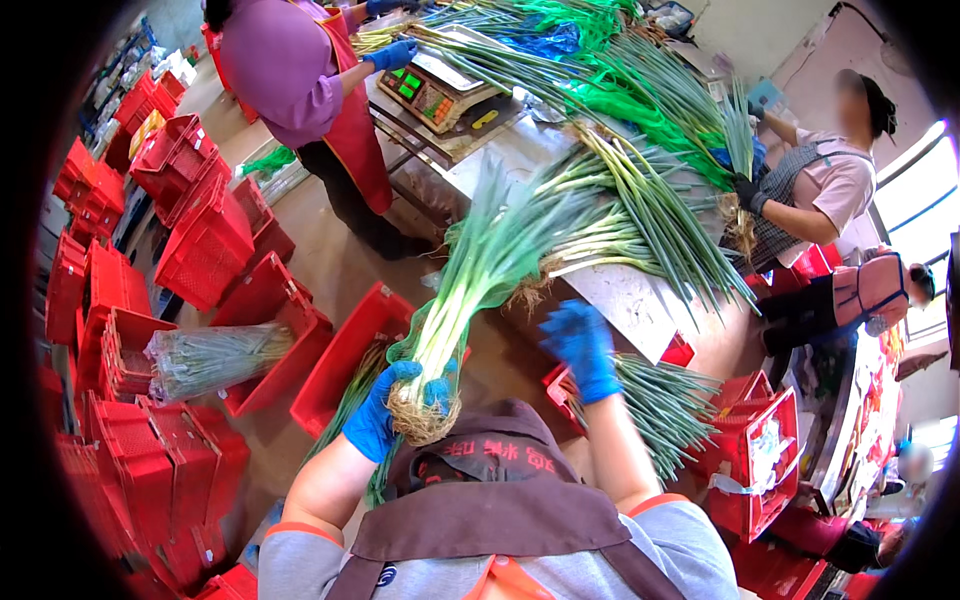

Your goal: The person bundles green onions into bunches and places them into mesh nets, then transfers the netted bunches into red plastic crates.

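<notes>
My left hand [375, 409], in a blue glove, grips a bunch of scallions [450, 307] by the white stems just above the roots. The bunch slants away from me, its root tuft [426, 420] close to my apron and its leaves reaching over the near edge of the metal table [630, 304]. Thin green mesh [409, 341] lies around the stems. To the right, my blue-gloved right hand [583, 351] hangs in the air by the table corner, apart from the bunch. It is blurred, and its finger positions are unclear. Loose scallions [637, 187] are heaped on the tabletop.
A digital scale [435, 94] stands at the table's far left, beside a person in a red apron [356, 112]. Across the table another person [814, 180] holds scallions. Red plastic crates [360, 330] stand left of me; a crate with scallions [652, 412] is at right.
</notes>
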Available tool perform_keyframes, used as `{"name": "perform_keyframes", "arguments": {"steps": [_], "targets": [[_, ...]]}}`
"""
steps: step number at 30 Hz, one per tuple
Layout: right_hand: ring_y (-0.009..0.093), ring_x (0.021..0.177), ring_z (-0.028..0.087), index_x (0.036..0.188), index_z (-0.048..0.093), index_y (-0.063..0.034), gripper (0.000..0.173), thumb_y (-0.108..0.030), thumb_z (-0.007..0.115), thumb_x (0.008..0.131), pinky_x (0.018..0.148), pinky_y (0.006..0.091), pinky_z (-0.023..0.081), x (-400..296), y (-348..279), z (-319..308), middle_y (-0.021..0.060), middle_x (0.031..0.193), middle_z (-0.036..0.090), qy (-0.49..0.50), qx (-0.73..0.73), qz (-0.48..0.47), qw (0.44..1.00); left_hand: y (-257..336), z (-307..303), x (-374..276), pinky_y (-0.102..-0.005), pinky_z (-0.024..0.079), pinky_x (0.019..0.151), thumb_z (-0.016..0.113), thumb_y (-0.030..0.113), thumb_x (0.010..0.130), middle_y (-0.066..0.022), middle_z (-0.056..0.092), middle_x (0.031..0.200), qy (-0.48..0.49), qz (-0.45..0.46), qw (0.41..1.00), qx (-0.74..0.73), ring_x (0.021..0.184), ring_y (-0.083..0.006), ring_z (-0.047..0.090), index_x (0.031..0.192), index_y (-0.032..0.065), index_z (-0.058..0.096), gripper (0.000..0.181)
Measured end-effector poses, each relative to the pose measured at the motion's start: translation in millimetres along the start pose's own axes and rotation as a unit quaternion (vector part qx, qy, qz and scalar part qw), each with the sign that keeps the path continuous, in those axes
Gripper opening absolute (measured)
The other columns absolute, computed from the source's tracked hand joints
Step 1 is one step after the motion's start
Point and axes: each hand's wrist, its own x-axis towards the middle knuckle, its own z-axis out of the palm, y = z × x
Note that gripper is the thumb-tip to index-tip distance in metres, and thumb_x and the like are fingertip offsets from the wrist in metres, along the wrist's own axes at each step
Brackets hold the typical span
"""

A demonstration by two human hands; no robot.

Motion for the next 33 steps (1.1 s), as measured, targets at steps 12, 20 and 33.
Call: {"name": "perform_keyframes", "arguments": {"steps": [12,20,33], "targets": [[0.022,0.069,0.056,0.082,0.057,-0.0019,0.016,-0.015,0.046,0.083,0.067,0.034,0.047,25,28,52,0.0113,0.074,0.059,-0.125,0.181,-0.009,0.976,-19,-48,3,-0.0395,0.047,0.077,0.063,0.025,0.072,-0.014,0.057,0.09,-0.021,0.002,1.0,0.021,0.078,-0.0256,0.057,0.117,-0.0023,0.044,0.056],[0.023,0.106,0.049,0.12,0.045,-0.0058,0.044,-0.037,0.046,0.088,0.095,0.0392,0.037,22,75,83,0.0095,0.118,0.051,-0.194,0.071,0.197,0.958,9,-40,13,-0.0337,0.05,0.072,0.064,0.02,0.07,-0.0133,0.059,0.087,0.065,-0.01,0.939,0.337,0.077,-0.0233,0.06,0.113,-0.003,0.048,0.051],[0.024,0.087,0.055,0.129,0.034,-0.0037,0.078,-0.036,0.071,0.069,0.082,0.0386,0.045,11,-25,138,0.0087,0.098,0.056,-0.279,0.159,-0.064,0.945,12,-25,-28,-0.0276,0.039,0.089,0.07,0.014,0.069,-0.0074,0.056,0.109,0.114,0.063,0.756,0.641,0.099,-0.0135,0.052,0.124,0.0018,0.043,0.062]]}}
